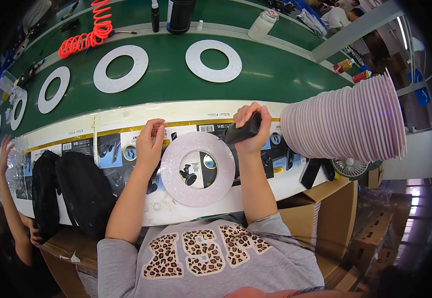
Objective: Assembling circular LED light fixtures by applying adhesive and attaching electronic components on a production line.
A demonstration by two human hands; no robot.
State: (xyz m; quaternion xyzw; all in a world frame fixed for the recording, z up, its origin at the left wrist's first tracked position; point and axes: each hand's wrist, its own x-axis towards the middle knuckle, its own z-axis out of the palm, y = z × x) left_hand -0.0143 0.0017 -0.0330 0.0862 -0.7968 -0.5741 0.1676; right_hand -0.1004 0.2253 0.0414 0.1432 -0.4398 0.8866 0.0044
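A flat white speckled ring [173, 181] lies in front of me on the printed packaging sheet [110, 175] that covers the near work surface. My right hand [252, 133] is wrapped round the thick handle of a black tool [245, 130]. Its narrower end points left toward the ring's upper right edge; the tip is too small to make out. Beside the ring's upper left edge is my left hand [151, 139], its fingers loosely bent and the thumb apart. Nothing shows in it, and I cannot tell whether it touches the ring.
A long stack of rings [343, 119] lies on its side at right, near a small fan [350, 168]. Several single rings, including one ring [213, 60], lie across the green bench [166, 79]. Black mesh fabric [84, 193] sits at left, near another person's arm [8, 198].
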